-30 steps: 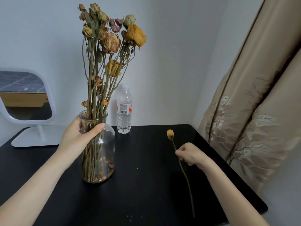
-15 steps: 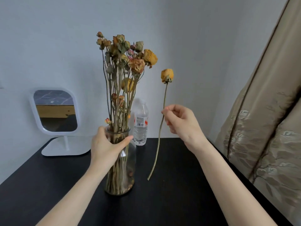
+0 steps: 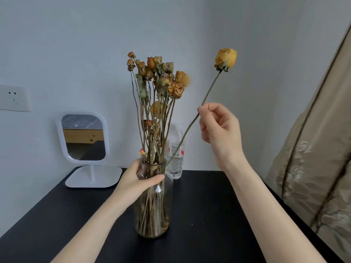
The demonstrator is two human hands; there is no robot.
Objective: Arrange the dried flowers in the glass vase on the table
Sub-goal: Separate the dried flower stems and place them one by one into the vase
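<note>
The left hand holds the vase, the right hand pinches a rose; pushing hard could snap its dry stem.

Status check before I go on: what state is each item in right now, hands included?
glass vase: upright on the table, gripped at the neck
dried bunch: standing in the vase
single yellow rose: held tilted, stem end at the vase rim
left hand: closed around the vase neck
right hand: pinching the rose stem
water bottle: upright behind the vase
mirror: standing
</note>
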